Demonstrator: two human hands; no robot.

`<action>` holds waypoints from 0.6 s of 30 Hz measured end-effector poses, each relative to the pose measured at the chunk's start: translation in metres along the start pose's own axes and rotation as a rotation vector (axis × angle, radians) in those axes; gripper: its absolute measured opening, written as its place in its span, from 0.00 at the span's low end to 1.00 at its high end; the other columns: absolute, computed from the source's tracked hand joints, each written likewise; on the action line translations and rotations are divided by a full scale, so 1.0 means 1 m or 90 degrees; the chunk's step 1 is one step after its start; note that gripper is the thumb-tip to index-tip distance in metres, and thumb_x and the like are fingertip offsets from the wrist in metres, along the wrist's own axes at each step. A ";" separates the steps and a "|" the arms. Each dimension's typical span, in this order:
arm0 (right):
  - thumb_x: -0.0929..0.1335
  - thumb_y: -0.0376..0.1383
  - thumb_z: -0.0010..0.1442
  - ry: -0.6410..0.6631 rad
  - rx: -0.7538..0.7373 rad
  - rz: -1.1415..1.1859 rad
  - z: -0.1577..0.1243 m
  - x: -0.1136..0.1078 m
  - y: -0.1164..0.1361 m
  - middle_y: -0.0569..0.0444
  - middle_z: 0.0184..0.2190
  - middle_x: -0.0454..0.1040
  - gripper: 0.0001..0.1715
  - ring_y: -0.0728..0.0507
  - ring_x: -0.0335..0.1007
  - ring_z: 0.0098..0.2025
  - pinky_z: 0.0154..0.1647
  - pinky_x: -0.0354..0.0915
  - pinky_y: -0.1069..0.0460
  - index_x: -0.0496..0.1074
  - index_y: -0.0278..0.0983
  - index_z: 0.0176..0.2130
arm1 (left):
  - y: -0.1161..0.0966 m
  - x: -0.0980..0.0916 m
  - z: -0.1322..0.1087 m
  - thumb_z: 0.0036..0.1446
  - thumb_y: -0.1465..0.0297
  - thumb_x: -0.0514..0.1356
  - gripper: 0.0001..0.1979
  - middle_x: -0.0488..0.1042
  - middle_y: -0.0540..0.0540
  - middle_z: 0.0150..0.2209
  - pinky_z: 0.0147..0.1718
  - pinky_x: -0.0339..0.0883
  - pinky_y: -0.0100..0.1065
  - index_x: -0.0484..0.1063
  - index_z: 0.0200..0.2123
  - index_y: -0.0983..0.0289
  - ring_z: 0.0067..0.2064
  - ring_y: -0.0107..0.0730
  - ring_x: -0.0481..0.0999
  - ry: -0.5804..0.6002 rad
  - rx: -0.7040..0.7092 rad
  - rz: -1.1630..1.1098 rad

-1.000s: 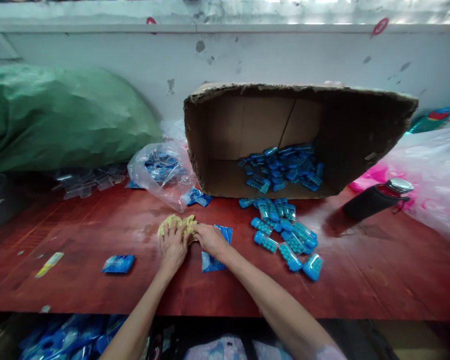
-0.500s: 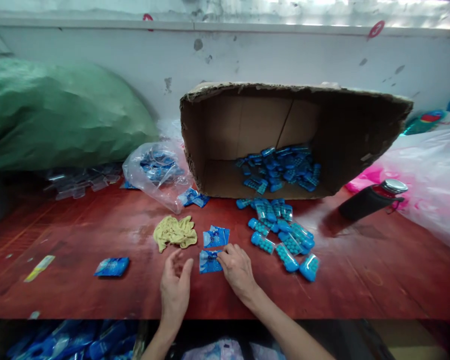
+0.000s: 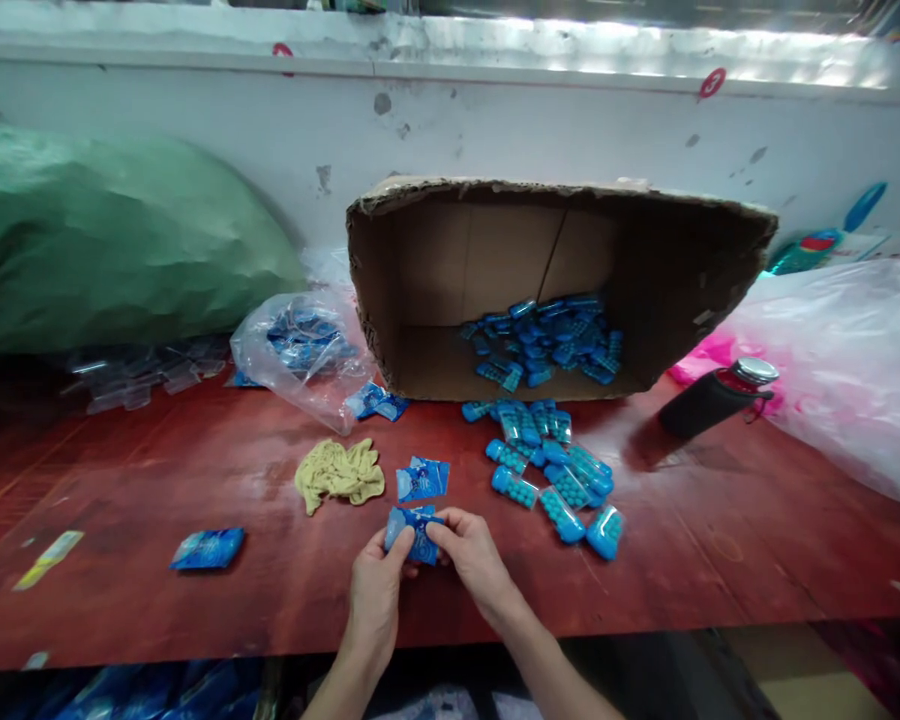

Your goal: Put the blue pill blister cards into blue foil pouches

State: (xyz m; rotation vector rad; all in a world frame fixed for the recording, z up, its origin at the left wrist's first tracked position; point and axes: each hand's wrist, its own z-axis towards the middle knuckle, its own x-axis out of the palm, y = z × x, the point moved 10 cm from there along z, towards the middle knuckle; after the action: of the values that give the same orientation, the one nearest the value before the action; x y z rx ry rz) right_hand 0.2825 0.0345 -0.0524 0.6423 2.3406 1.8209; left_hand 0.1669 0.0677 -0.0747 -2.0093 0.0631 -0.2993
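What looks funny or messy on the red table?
The cardboard box lies on its side, ragged around its opening, and little blue bottles are scattered in front, as if they might have spilled out.

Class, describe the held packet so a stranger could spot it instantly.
From the big cardboard box, come down the red table towards its near edge. There, the left hand and right hand hold a blue packet. The similar packet just beyond lies on the table; this one alone is held.

Scuffed pale wall (image 3: pixel 540 135), worn red tabletop (image 3: pixel 682 550), bright ledge (image 3: pixel 540 42) above, perhaps in daylight
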 end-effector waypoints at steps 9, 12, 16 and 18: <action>0.63 0.39 0.51 -0.091 -0.061 -0.049 0.001 -0.018 0.012 0.63 0.16 0.55 0.13 0.53 0.49 0.19 0.19 0.49 0.57 0.60 0.36 0.20 | -0.098 -0.034 0.048 0.51 0.61 0.51 0.26 0.58 0.70 0.56 0.52 0.44 0.57 0.62 0.50 0.69 0.60 0.56 0.47 -0.222 0.425 0.711; 0.64 0.40 0.51 -0.124 -0.086 -0.058 0.003 -0.026 0.012 0.63 0.16 0.54 0.16 0.52 0.48 0.20 0.19 0.48 0.57 0.57 0.36 0.18 | -0.097 -0.035 0.075 0.52 0.61 0.49 0.25 0.57 0.73 0.56 0.51 0.39 0.62 0.63 0.49 0.72 0.60 0.61 0.45 -0.229 0.407 0.823; 0.64 0.40 0.52 -0.142 -0.109 -0.045 0.002 -0.033 0.016 0.62 0.17 0.56 0.14 0.52 0.50 0.22 0.21 0.50 0.57 0.61 0.36 0.20 | -0.098 -0.037 0.051 0.51 0.59 0.50 0.24 0.63 0.69 0.53 0.51 0.49 0.54 0.62 0.49 0.67 0.57 0.53 0.56 -0.222 0.413 0.629; 0.64 0.40 0.52 -0.142 -0.112 -0.033 0.001 -0.034 0.019 0.61 0.19 0.58 0.12 0.52 0.52 0.22 0.23 0.53 0.57 0.63 0.35 0.23 | -0.079 -0.032 0.035 0.49 0.56 0.52 0.23 0.71 0.64 0.45 0.44 0.62 0.46 0.65 0.44 0.64 0.47 0.46 0.69 -0.125 0.312 0.440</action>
State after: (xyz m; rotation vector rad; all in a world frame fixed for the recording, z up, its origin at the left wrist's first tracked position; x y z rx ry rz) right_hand 0.3187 0.0255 -0.0408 0.7126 2.0127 1.8027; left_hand 0.1378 0.1388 -0.0247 -1.4140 0.4978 0.3011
